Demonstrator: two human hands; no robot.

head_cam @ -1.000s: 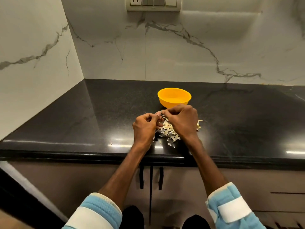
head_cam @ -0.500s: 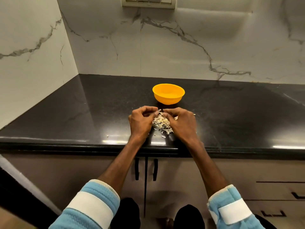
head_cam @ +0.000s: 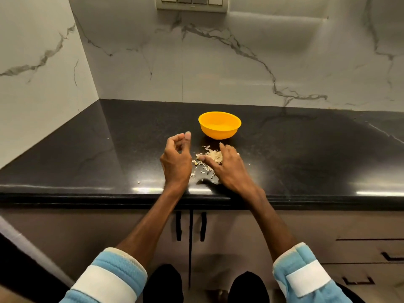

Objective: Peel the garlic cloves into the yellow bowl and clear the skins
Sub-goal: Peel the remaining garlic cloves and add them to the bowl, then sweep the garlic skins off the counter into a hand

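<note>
Papery skins now lie under the flattened right hand; left hand has drawn away, loosely curled.

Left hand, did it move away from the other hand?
Yes. The left hand drew left, away from the skin pile in front of the yellow bowl; it no longer meets the right hand.

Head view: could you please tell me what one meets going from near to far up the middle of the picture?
In order: cabinet handles → countertop front edge → garlic skins → yellow bowl → marble wall → switch panel. The left hand and right hand overlap the skins in depth, so they are left out.
</note>
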